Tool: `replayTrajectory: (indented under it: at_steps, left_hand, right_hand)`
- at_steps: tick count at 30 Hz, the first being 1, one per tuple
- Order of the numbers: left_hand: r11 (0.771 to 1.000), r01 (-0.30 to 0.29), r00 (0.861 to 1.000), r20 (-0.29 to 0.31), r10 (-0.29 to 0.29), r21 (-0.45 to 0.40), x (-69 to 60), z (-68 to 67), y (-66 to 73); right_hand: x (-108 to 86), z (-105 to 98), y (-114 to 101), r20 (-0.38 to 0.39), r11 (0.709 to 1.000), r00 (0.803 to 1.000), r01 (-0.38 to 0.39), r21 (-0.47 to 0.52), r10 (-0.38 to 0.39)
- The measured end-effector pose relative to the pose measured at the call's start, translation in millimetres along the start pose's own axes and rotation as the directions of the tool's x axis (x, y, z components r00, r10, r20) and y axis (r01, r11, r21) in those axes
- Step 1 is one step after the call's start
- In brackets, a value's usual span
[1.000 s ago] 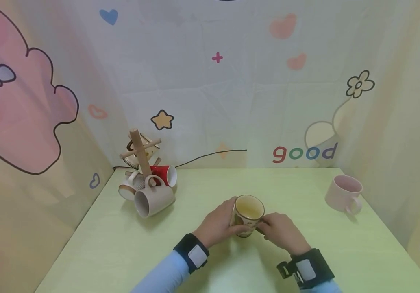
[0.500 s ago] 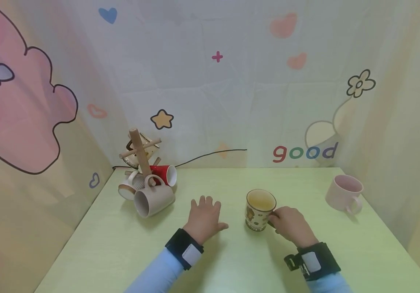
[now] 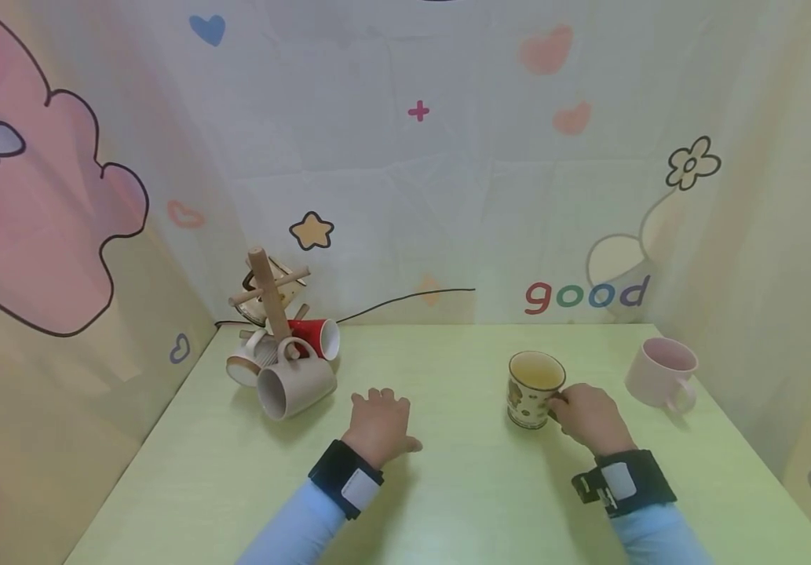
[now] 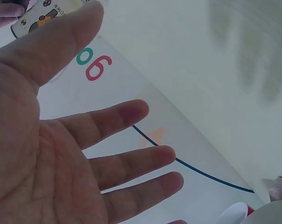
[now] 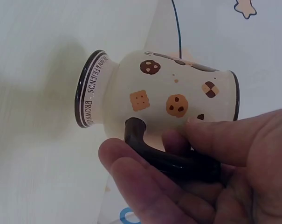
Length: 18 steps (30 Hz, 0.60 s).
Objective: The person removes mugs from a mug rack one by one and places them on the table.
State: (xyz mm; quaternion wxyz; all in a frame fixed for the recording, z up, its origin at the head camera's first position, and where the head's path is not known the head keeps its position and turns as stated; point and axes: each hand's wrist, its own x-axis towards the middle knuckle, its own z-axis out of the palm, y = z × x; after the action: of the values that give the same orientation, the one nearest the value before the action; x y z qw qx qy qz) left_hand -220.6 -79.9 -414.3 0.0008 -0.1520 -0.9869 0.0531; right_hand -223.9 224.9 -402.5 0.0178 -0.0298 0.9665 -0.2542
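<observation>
A cream mug (image 3: 531, 392) with cookie and bear prints, a dark rim and a dark brown handle stands upright right of the middle in the head view. My right hand (image 3: 592, 420) grips it by the handle (image 5: 173, 163), fingers curled round it and thumb along the mug's side in the right wrist view. Whether its base touches the table is hard to tell. My left hand (image 3: 378, 428) is apart from the mug, over the table left of the middle. Its fingers (image 4: 131, 163) are spread and nothing is in them.
At the back left leans a wooden mug tree (image 3: 268, 294) bearing several mugs, among them a grey mug (image 3: 297, 386) and a red mug (image 3: 316, 337). A pink mug (image 3: 662, 373) stands near the right edge of the pale green table (image 3: 447, 502). Printed cloth walls rise behind.
My left hand has let go of the mug, spread its fingers and moved left. My right hand has carried the mug by its handle to the right and slightly back.
</observation>
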Motion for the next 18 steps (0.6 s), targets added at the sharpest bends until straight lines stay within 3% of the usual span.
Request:
replayTrajectory:
  at_steps: [11,15,18]
  left_hand:
    - [1.0,0.008,1.0,-0.003,-0.008,-0.011,1.2,7.9,-1.9]
    - [1.0,0.01,1.0,-0.007,-0.01,-0.001,-0.1,8.5,-3.0]
    - [1.0,0.009,1.0,-0.011,-0.009,0.001,-1.4,8.2,-3.9]
  right_hand:
    - [17.6,-21,44,-0.091,0.998,0.995,-0.033,-0.058,0.027]
    - [24.8,-23,62,-0.157,0.993,0.987,-0.061,-0.105,0.045]
    - [29.9,-24,72,-0.215,0.989,0.971,-0.121,-0.08,0.101]
